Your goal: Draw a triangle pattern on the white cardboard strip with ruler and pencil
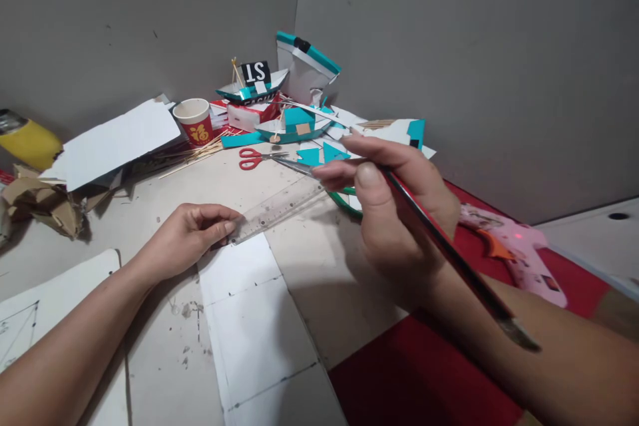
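My left hand [194,233] pinches the near end of a clear plastic ruler [279,213], which slants away to the right across the table. My right hand [399,206] is raised above the table, fingers bent around a red and black pencil [439,239] whose back end points down toward my forearm. Below the ruler lies a long white card strip [269,333] with pencil lines and small dark marks across it. The ruler's near end lies just above the top of this strip. Part of a green ring-shaped thing [344,203] shows behind my right hand.
Red-handled scissors [250,158] lie beyond the ruler. Small card boats [294,128], teal scraps, thin sticks and a red paper cup [194,123] crowd the back. A pink glue gun [519,249] rests on red material at right. Another marked white sheet [64,306] is at left.
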Available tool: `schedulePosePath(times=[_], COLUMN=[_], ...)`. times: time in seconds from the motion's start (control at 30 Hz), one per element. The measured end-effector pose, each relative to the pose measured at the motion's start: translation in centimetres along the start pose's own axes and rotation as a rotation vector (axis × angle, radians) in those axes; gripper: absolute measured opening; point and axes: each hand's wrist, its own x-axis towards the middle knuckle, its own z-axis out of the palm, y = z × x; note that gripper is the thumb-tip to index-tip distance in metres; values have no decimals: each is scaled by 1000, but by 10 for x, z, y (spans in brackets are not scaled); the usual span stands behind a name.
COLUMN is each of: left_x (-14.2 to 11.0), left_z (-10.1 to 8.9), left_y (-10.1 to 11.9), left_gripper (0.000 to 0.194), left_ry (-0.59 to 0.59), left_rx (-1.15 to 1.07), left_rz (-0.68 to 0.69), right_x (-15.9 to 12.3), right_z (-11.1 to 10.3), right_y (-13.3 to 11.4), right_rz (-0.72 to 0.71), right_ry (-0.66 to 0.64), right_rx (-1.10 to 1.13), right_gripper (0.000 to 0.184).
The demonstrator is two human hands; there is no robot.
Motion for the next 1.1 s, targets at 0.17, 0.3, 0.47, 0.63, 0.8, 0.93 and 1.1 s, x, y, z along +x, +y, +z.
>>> schedulePosePath(times=[0.17, 0.3, 0.47, 0.63, 0.8, 0.93, 1.1], left_x=[0, -1, -1, -1, 0, 3, 5], left_z=[2, 4, 9, 16, 20, 22, 23], left_y=[2, 3, 3, 4, 2, 1, 2], left_gripper=[27, 28, 24, 25, 25, 24, 25], left_ry=[21, 43, 99, 153, 185, 208, 215], left_rx=[34, 85, 142, 187, 224, 243, 269], left_rz=[8, 29, 85, 143, 177, 189, 191], right_x=[-2, 0, 8, 13, 14, 13, 13], right_z=[-1, 0, -2, -5, -4, -5, -3], right_y=[-1, 2, 18, 42, 53, 53, 54], right_rz=[10, 11, -115, -213, -149, -113, -115], right_ry=[-41, -76, -352, -567, -646, -683, -713], right_rx=[9, -32, -304, -533, -543, -569, -605], right_gripper=[25, 23, 21, 25, 27, 29, 28])
